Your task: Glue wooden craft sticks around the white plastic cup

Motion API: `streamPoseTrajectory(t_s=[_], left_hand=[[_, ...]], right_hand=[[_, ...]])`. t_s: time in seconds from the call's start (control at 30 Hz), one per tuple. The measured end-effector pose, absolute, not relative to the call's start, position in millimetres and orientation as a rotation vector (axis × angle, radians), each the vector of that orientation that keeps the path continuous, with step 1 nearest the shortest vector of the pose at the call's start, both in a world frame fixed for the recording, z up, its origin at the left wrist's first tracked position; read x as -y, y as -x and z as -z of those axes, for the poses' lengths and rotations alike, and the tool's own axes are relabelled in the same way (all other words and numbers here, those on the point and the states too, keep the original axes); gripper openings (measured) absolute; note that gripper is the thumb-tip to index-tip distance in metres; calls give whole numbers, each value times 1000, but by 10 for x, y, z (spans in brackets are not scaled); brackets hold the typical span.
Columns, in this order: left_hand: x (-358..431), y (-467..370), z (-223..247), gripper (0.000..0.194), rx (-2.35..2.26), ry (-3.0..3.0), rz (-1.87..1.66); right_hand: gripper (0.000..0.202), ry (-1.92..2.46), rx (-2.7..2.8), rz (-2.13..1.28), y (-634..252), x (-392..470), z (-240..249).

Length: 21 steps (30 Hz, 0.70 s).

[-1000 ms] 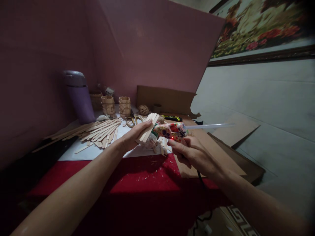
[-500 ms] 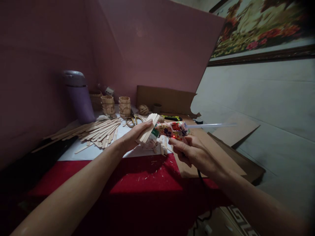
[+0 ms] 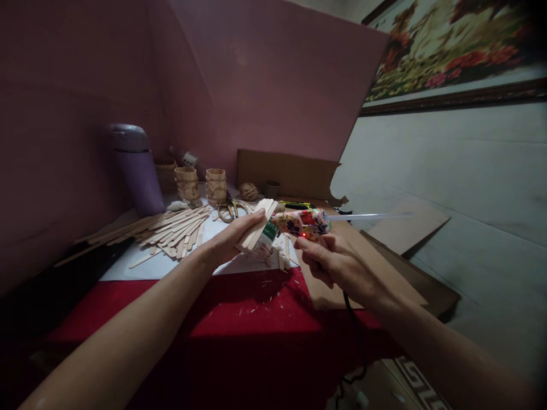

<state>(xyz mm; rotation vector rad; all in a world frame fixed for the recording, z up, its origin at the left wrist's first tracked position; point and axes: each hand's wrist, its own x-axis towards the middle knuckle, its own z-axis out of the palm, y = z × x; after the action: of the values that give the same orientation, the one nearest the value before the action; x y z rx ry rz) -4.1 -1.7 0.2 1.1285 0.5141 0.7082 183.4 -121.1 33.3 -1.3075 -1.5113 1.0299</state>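
Observation:
My left hand (image 3: pixel 235 232) is closed on several pale craft sticks (image 3: pixel 260 223) lying side by side, thumb on top. Right behind them shows a clear plastic bottle with a green label (image 3: pixel 269 230); I cannot tell whether the sticks are fixed to it. My right hand (image 3: pixel 327 256) grips a flower-patterned glue gun (image 3: pixel 301 222) with its red light on. A long clear glue stick (image 3: pixel 367 216) juts from the gun's rear. The gun's front end is close to the right edge of the sticks, its tip hard to make out.
Loose craft sticks (image 3: pixel 177 230) spread across white paper at left. Behind stand a purple tumbler (image 3: pixel 139 173) and small wooden-stick cups (image 3: pixel 216 187). Scissors (image 3: pixel 231 212), a twine ball (image 3: pixel 248 191) and a yellow-black utility knife (image 3: pixel 298 205) lie near. Cardboard (image 3: pixel 363 273) covers the right side.
The glue gun and my right hand have shifted very slightly right and up. My left hand and the sticks are almost unmoved.

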Motion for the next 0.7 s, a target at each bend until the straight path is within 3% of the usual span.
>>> streamPoseTrajectory(t_s=[0.7], left_hand=[[15,54,18,49,-556,-1163,-702]], right_hand=[[44,1297,1463,-1013,-1899,1173,-285]])
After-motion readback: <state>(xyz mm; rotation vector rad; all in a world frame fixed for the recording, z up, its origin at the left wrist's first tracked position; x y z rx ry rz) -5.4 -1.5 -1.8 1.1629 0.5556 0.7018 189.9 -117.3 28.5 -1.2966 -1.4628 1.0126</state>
